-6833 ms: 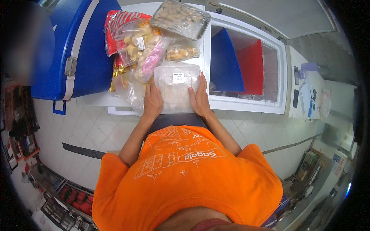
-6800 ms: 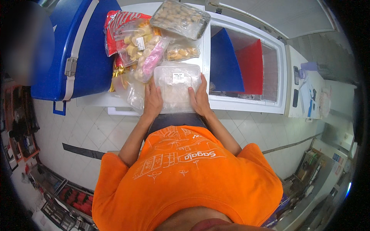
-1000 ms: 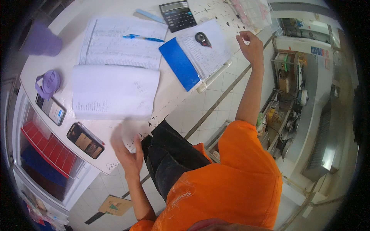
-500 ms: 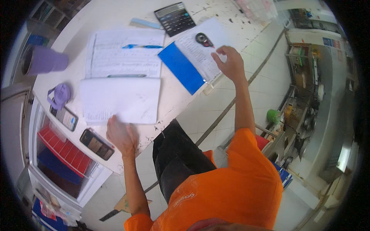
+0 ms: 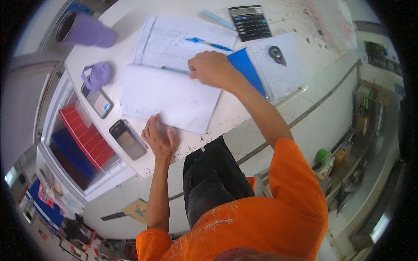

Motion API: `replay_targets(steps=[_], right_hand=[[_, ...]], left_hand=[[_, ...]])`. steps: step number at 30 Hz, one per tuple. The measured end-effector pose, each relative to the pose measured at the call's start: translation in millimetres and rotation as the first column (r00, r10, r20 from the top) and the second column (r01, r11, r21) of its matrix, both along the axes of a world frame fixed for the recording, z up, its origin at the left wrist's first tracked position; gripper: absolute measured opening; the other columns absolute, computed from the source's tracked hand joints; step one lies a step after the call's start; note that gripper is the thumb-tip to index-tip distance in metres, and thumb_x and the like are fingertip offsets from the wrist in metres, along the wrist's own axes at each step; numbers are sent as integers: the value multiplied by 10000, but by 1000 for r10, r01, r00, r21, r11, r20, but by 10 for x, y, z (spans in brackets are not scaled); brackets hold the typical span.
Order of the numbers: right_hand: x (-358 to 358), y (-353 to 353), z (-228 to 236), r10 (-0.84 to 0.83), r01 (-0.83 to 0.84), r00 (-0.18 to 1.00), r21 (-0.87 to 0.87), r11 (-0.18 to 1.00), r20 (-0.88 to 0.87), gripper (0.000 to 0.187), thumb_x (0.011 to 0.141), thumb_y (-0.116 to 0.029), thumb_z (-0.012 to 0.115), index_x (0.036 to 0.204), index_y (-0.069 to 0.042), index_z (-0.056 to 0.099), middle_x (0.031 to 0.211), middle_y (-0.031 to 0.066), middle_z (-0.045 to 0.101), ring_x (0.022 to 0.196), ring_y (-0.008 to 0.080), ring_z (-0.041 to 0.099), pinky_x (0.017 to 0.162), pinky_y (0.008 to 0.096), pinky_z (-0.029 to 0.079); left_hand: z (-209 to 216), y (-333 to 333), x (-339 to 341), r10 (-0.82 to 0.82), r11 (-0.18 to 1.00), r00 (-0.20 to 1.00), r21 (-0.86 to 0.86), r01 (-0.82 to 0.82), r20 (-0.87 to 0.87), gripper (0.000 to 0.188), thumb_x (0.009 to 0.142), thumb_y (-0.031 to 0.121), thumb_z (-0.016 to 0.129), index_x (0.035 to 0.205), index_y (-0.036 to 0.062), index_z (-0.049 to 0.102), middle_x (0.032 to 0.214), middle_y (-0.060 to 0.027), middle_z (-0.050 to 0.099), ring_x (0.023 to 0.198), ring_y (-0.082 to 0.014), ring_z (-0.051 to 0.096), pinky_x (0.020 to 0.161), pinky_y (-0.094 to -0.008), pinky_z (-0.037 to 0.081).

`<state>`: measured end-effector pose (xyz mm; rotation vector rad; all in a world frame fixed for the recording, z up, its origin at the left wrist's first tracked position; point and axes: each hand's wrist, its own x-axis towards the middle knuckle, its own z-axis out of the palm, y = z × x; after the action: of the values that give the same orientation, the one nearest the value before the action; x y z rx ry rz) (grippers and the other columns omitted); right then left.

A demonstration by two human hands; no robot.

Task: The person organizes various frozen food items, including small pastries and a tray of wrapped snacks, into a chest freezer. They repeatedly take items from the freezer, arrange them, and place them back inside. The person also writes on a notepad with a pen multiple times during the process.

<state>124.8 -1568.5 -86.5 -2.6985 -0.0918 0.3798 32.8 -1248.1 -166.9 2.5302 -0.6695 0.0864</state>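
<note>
An open notebook [image 5: 165, 93] with white pages lies on the white table. My left hand [image 5: 159, 139] rests at its near edge, fingers and thumb apart, fingertips touching the page's lower margin. My right hand [image 5: 213, 69] is over the notebook's fold, fingers curled and closed on the right end of a slim pen [image 5: 174, 69] lying along it. A blue pen [image 5: 208, 44] lies across the far page. Right of my right hand is a second booklet [image 5: 278, 74] with a blue cover part [image 5: 248, 71], and a black correction tape dispenser [image 5: 276, 54] on top.
A black calculator [image 5: 250, 24] and a pale blue ruler-like strip [image 5: 217, 19] lie at the far side. On the left are a purple tumbler [image 5: 89, 30], its purple lid [image 5: 100, 76] and two phones [image 5: 98, 101]. An open freezer [image 5: 87, 139] stands below the table's left edge.
My right hand has moved left from beside the correction tape to the pen at the notebook's fold. My left hand stays at the near page edge. The view has shifted.
</note>
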Motion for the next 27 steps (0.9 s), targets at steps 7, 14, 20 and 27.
replay_targets(steps=[7,14,20,27], right_hand=[[491,100,-22,276,-308,928,-98,946,-251,207,916,-189,702,870,9,742,913,175,756,909,372,725,815,457,550],[612,86,82,194,-250,900,-97,963,-389,137,767,-118,771,861,-24,739,891,202,741,897,357,722,790,445,552],[722,238,58,182,-285,861,-155,946,-474,140,722,-125,770,809,-23,731,833,185,719,795,335,696,741,403,541],[774,-44,127,285,-337,863,-55,940,-416,167,751,-112,771,808,4,666,777,120,692,672,212,645,643,342,516]], left_hand=[[-224,133,-85,131,946,989,-290,-145,-68,868,924,83,660,1607,-50,140,1341,-227,634,1222,-375,572,1085,-499,375],[-208,79,-59,164,887,976,-412,-210,-144,882,947,13,645,1595,-63,51,1371,-311,568,1247,-375,601,1103,-474,461],[-61,-19,260,222,891,962,-367,-267,-162,934,901,71,761,1566,-66,120,1338,-234,630,1091,-331,642,992,-432,499],[-133,-13,236,292,883,949,-348,-314,-117,1033,851,174,850,1580,-30,147,1342,-175,633,1001,-293,622,922,-421,504]])
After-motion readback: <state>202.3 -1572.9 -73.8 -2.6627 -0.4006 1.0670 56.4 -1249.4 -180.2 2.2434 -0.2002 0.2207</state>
